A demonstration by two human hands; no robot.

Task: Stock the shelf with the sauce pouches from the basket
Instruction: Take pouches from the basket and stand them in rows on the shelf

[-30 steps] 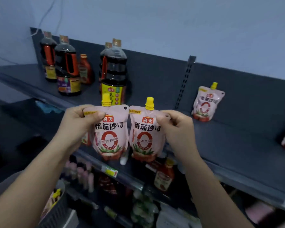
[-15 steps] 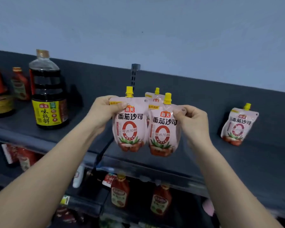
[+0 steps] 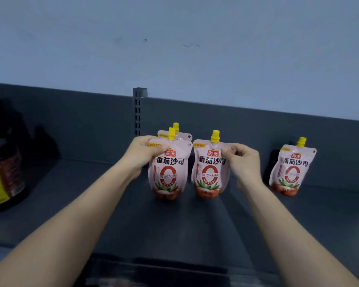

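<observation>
We had lowered the left pouch (image 3: pixel 168 172) and right pouch (image 3: pixel 209 172) onto the shelf (image 3: pixel 174 228) right of the slotted post (image 3: pixel 137 112), our left hand (image 3: pixel 144 155) and right hand (image 3: pixel 246 162) each pinching a top corner; a third pouch (image 3: pixel 183 136) and fourth pouch (image 3: pixel 290 168) already stood there.

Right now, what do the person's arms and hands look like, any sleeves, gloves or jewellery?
The left hand and the right hand are bare: no gloves, and no rings show. The forearms are bare too, with no sleeve, watch or bracelet in view down to the frame edge.
</observation>
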